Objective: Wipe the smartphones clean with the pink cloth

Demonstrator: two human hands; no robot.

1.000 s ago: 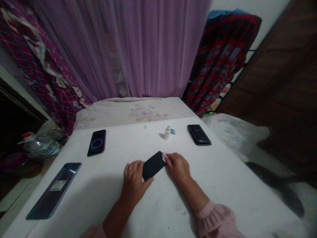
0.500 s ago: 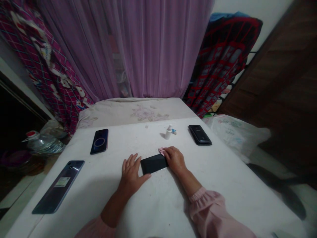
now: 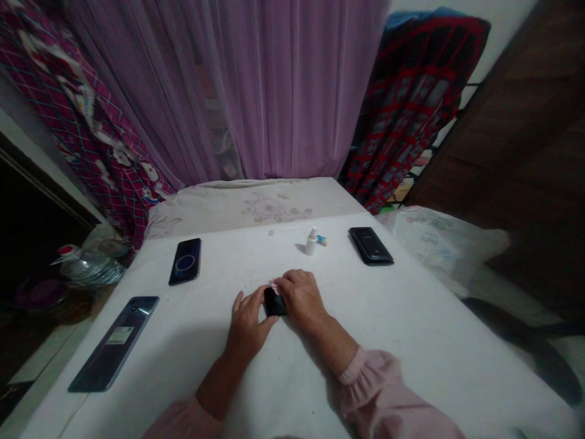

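Observation:
A black smartphone (image 3: 274, 303) lies on the white cloth, its screen dark; much of its right part is hidden under my right hand. My left hand (image 3: 247, 321) holds its left end, fingers at the far corner and thumb at the near edge. My right hand (image 3: 301, 299) pinches a small pink cloth (image 3: 273, 285) and rests over the phone near its far edge. Beyond the hands stands a small white spray bottle (image 3: 311, 242) with a small blue-and-white item (image 3: 322, 240) beside it.
On the left lie a dark phone with a ring on it (image 3: 184, 262) and a larger phone, back up (image 3: 114, 344). Stacked black phones (image 3: 370, 246) lie at right. A water bottle (image 3: 91, 265) stands past the left edge, a plastic bag (image 3: 445, 244) past the right.
My right hand has slid left along the phone with the pink cloth, covering more of the screen. My left hand has closed in on the phone's left end.

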